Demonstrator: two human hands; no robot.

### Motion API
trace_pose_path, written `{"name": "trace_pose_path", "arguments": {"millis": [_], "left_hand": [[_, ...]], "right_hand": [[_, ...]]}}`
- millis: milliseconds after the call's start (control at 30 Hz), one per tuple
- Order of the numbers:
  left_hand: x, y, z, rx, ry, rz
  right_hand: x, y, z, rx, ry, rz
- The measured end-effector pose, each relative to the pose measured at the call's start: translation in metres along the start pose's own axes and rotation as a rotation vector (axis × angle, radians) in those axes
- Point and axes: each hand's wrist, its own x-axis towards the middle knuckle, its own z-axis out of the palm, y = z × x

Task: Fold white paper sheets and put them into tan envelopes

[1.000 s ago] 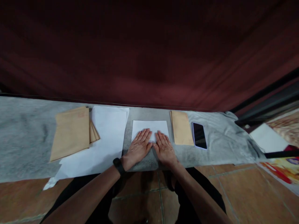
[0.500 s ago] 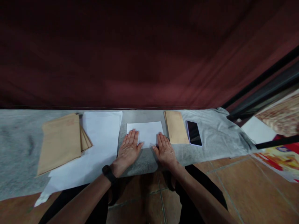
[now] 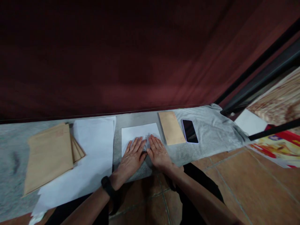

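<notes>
A white sheet of paper (image 3: 139, 130), which looks folded, lies flat on the grey cloth in front of me. My left hand (image 3: 133, 154) rests on its lower middle, fingers stretched out and palm down. Close beside it, my right hand (image 3: 158, 151) presses flat on the paper's lower right part, fingers also extended. The thumbs nearly meet. The paper's near edge is mostly hidden under both hands. Just to the right of the paper is a brown envelope (image 3: 172, 128). A dark watch sits on my left wrist.
Large white sheets (image 3: 93, 150) lie at left, partly under a stack of brown envelopes (image 3: 50, 156). A phone (image 3: 190, 131) lies right of the single envelope. Grey cloth (image 3: 215, 134) covers the narrow surface before a dark red curtain (image 3: 140, 68). Black bars (image 3: 260, 67) and a colourful box (image 3: 281, 148) stand right.
My hands have come closer together on the paper, the right one sliding left towards the left one. The view has turned slightly.
</notes>
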Motion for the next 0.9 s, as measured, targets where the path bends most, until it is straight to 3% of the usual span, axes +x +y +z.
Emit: {"name": "trace_pose_path", "arguments": {"millis": [267, 900], "left_hand": [[0.002, -0.019, 0.015, 0.002, 0.025, 0.005], [0.014, -0.004, 0.012, 0.053, 0.035, -0.074]], "right_hand": [[0.006, 0.012, 0.007, -0.06, 0.036, 0.129], [0.035, -0.009, 0.004, 0.048, -0.038, 0.065]]}}
